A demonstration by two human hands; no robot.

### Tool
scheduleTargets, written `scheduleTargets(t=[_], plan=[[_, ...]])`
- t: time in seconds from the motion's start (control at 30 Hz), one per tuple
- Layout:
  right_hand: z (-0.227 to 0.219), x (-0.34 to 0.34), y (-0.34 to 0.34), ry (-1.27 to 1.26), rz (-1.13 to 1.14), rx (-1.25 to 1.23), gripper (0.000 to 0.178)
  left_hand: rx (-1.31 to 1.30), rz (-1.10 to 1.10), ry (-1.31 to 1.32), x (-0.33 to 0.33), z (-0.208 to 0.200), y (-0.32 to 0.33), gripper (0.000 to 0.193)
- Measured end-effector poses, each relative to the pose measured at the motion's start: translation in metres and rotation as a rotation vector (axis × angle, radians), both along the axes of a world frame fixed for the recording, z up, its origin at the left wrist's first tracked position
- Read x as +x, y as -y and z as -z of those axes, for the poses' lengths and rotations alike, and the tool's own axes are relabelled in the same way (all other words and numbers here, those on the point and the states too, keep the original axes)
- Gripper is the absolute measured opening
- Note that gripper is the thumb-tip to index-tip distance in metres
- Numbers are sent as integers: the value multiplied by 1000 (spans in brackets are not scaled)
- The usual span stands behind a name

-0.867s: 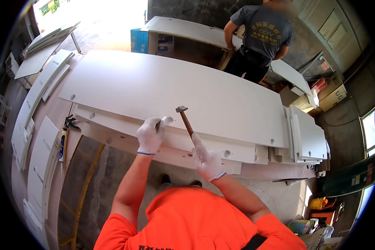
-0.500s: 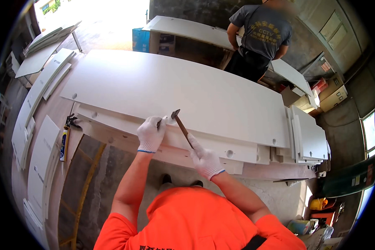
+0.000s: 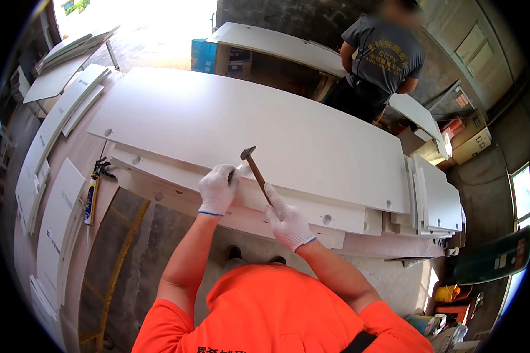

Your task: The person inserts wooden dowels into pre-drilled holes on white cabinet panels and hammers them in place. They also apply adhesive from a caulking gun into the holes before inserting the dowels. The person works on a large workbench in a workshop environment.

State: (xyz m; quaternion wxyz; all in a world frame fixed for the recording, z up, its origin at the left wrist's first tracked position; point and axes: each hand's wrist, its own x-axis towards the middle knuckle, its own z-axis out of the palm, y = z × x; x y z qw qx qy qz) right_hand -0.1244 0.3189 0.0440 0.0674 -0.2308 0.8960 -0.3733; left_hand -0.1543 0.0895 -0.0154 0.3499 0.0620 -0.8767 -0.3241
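Observation:
A large white panel (image 3: 247,117) lies on top of a stack of boards in front of me. My right hand (image 3: 288,220), in a white knit glove, is wrapped round the wooden handle of a hammer (image 3: 257,170). The hammer's metal head is raised above the panel's near edge. Close to the hammer's left, my left hand (image 3: 218,189), also gloved, is closed in a pinch at that edge. Something small and whitish shows by its fingertips, too small to name. Round holes mark the corners of the boards.
A caulking gun (image 3: 92,191) rests on the bench to the left, beside stacked white boards (image 3: 59,226). A co-worker (image 3: 383,56) in a grey shirt stands at the far bench (image 3: 277,44). More panels (image 3: 434,194) stand at the right. A dark green bin (image 3: 494,256) is beyond them.
The hammer's head has risen slightly away from the left hand. My left hand stays pinched at the panel's edge. The view has shifted a little.

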Motion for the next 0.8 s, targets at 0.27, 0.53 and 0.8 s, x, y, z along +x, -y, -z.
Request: scheduleTargets(t=[0.27,0.53,0.8], plan=[[11,1,3,-93,-35,-38,68,66,-18,-35,1,0,4,12],[10,12,10,-285,-17,-176,68,411,-35,-41,4,1,6,14],[12,12,14,-64,12,77,69,494,-32,-113,4,9,7,11]])
